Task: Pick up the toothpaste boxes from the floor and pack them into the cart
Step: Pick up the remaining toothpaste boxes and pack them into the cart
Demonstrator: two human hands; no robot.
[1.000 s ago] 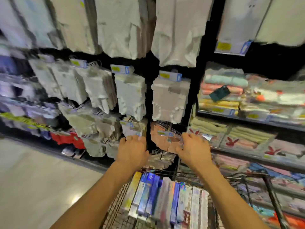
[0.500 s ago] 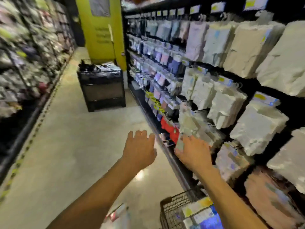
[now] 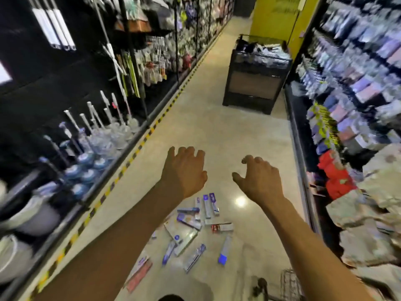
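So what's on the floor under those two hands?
A loose scatter of toothpaste boxes lies on the floor, some overlapping. The left arm covers the pile's left edge, so any boxes there are hidden.

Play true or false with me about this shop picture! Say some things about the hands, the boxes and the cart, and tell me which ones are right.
1. The left hand and the right hand both hold nothing. True.
2. The toothpaste boxes stand in one neat stack. False: they lie scattered on the floor, pointing different ways.
3. A black stand is farther down the aisle. True.
4. The cart is far off at the end of the aisle. False: a wire corner of it shows at the bottom right edge, close to the person.
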